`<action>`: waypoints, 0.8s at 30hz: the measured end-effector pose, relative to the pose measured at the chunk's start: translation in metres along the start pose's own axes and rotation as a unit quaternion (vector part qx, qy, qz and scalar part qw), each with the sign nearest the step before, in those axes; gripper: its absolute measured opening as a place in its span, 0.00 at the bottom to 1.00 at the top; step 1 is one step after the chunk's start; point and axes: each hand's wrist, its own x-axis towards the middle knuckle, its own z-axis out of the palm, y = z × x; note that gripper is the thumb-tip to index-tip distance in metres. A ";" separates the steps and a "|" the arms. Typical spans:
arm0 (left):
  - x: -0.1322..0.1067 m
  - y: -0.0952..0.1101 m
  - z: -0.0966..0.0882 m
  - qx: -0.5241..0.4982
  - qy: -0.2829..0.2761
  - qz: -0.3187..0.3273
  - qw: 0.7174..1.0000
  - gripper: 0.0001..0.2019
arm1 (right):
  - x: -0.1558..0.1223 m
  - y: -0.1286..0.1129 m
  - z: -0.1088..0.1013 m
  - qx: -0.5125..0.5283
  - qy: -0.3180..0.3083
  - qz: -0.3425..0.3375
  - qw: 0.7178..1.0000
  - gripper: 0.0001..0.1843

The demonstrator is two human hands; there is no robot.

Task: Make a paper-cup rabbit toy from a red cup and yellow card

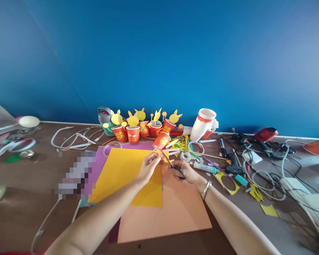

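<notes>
1. Here we go, right over the middle of the bench: the left hand is pinching a small yellow paper scrap between thumb and fingers.
2. The right hand is closed around the loops of the black-handled scissors, blades angled up and to the left, tips right at that scrap (whether they're biting into it is too small to tell).
3. Under both hands, a yellow card sheet overlaps a peach card sheet, with a purple card sheet showing at its far left edge.
4. Just past the fingertips, a red paper cup lies tipped on its side, and behind it stands a lively row of red cups with yellow rabbit-eared cutouts.
5. Over on the right, near the scissors, sit a roll of clear tape and a glue tube, then a black glue gun among tangled white cables.
</notes>
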 end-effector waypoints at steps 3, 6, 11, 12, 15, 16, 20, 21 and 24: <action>0.000 0.001 0.000 0.015 -0.013 0.006 1.000 0.13 | 0.000 0.000 0.002 0.012 0.001 -0.001 1.000 0.17; 0.000 0.002 0.000 0.035 -0.032 0.005 0.999 0.13 | 0.001 -0.001 0.004 0.016 0.002 -0.009 1.000 0.17; 0.000 0.003 0.001 0.041 -0.048 0.001 0.998 0.13 | 0.002 0.001 0.007 0.032 0.001 -0.025 0.999 0.15; 0.000 0.003 0.001 0.040 -0.048 0.000 0.998 0.13 | 0.002 0.002 0.007 0.040 -0.002 -0.027 0.999 0.15; -0.001 0.003 0.001 0.040 -0.045 -0.003 0.998 0.13 | 0.003 0.003 0.007 0.053 -0.008 -0.033 0.998 0.15; -0.001 0.003 0.001 0.040 -0.043 -0.003 0.998 0.13 | 0.003 0.004 0.007 0.054 -0.008 -0.032 0.998 0.15; -0.001 0.003 0.000 0.036 -0.034 0.000 0.999 0.13 | 0.003 0.003 0.005 0.057 -0.004 -0.026 0.998 0.15; -0.001 0.002 0.000 0.034 -0.033 0.000 0.999 0.12 | 0.003 0.003 0.005 0.054 -0.003 -0.027 0.998 0.15; -0.001 0.001 0.000 0.023 -0.022 0.000 0.999 0.11 | 0.002 0.002 0.004 0.035 -0.001 -0.032 0.999 0.15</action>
